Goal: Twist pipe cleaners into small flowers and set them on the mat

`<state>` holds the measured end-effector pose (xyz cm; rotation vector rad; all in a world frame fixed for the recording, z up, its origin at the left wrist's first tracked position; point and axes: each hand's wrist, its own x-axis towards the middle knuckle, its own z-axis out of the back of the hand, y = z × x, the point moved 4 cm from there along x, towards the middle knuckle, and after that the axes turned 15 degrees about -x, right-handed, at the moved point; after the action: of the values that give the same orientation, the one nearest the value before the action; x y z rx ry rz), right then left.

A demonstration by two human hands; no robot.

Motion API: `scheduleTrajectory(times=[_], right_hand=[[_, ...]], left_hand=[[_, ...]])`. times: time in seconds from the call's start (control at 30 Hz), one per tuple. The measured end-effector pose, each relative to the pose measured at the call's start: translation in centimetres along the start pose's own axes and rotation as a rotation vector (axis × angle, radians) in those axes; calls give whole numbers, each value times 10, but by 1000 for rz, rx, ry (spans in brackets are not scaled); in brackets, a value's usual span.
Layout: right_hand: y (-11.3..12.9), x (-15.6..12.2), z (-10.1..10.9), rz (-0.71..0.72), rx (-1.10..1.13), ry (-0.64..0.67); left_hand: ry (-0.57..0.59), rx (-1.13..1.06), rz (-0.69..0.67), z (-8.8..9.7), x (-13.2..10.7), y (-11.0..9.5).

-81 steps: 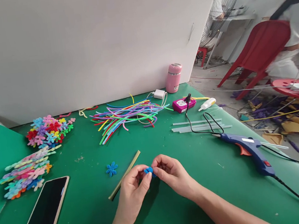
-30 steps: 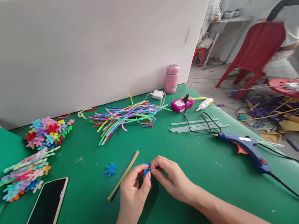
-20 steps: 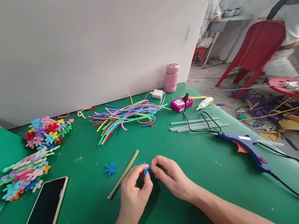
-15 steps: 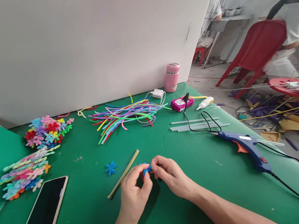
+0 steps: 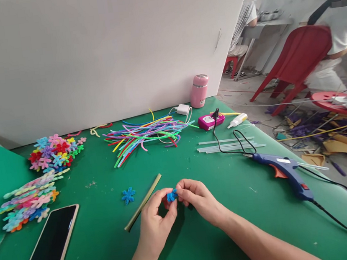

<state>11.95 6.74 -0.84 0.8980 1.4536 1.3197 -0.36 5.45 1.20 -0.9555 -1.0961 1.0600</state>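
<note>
Both hands meet low over the green surface (image 5: 216, 171), close to the person's body. The left hand (image 5: 155, 225) and the right hand (image 5: 198, 201) each pinch the same small blue fuzzy piece (image 5: 171, 196) between thumb and fingertips, so each grip is clenched on it from its own side, and the piece sits just above the cloth between the two hands; how far it is shaped I cannot tell. Just left of the left hand a thin olive stick (image 5: 143, 202) lies slantwise on the surface, and beyond it, a little apart, rests a blue fuzzy flower (image 5: 129, 195). A dark phone (image 5: 46, 255) lies face up near the front left corner. Farther left are rows of pastel flowers (image 5: 28, 200), with a heap of brighter flowers (image 5: 54, 152) behind them. A loose bundle of coloured pipe cleaners (image 5: 145, 135) is spread across the back middle, near the white wall. To the right a blue glue gun (image 5: 284, 169) lies on its side, well apart from the hands, its black cord looping past some clear glue sticks (image 5: 229, 145) to a magenta power strip (image 5: 212, 121). A pink bottle (image 5: 199, 90) stands upright at the back edge. Off the surface, another person sits on a red chair (image 5: 303, 55).
</note>
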Motion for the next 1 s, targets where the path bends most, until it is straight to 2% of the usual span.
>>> scheduleTrajectory(times=[0.13,0.33,0.43,0.57,0.8,1.0], right_hand=[[-1,0,-1,0,11,30],[1,0,5,37,13,-27],[2,-1,3,95,56,16],[-1,-1,-3,120,37,81],[-4,-2,-3,95,-32,35],[-2,-4,-3,99,-135,-2]], left_hand=[[-11,63,-16,1,1,-4],[-105,-200,244,3,-1,1],[-114,-291,317,3,-1,3],[-80,-339,311,1,0,1],[51,-207,288,2,-1,5],[60,-205,293,3,-1,10]])
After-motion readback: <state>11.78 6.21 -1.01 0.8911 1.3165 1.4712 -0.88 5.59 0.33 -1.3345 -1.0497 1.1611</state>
